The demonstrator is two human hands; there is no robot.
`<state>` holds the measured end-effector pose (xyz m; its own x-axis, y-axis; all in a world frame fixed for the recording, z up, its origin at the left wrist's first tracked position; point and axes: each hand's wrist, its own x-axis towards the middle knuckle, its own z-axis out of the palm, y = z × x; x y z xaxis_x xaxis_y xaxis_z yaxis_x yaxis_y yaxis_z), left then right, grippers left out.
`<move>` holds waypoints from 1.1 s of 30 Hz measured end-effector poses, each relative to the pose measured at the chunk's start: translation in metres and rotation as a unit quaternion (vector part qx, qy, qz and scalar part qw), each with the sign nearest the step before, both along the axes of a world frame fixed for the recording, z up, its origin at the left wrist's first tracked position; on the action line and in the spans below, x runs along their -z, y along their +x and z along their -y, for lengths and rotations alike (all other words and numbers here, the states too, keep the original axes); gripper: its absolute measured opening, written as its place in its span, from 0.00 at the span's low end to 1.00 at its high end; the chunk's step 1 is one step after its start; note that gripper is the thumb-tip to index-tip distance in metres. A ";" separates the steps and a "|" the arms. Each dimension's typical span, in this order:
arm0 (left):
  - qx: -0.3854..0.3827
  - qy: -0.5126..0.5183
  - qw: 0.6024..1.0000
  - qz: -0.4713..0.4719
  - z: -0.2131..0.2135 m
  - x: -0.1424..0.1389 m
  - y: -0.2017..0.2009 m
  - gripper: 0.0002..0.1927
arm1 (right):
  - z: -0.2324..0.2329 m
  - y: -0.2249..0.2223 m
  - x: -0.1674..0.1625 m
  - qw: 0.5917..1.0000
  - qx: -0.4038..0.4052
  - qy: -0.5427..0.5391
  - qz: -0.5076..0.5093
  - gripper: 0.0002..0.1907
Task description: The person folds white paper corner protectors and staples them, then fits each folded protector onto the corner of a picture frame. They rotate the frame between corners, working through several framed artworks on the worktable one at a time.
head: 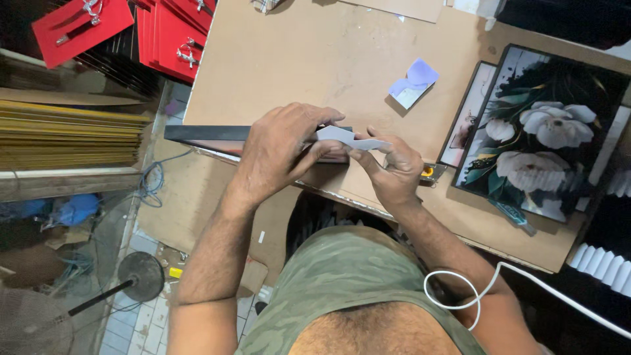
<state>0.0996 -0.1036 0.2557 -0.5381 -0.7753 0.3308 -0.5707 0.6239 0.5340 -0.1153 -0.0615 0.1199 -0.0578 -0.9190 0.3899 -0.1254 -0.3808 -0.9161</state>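
My left hand (279, 148) grips the end of a black picture frame (207, 135) that lies along the near edge of the brown worktable (309, 59). Its fingers press a white paper corner piece (345, 137) onto the frame's corner. On the other side, my right hand (391, 167) pinches the free end of that same white piece between thumb and forefinger. Both hands meet at the frame's right end, just above my lap.
A framed flower picture (542, 131) lies at the table's right, over a smaller print (467, 118). A pale purple paper scrap (414, 82) sits mid-table. Red folders (167, 33) and stacked yellow boards (66, 135) stand left. A white cable (473, 289) crosses my right arm.
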 end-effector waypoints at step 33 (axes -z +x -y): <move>0.003 0.004 1.000 0.004 -0.042 -0.010 -0.012 0.23 | 0.065 0.010 0.031 0.774 -0.499 0.288 0.261 0.14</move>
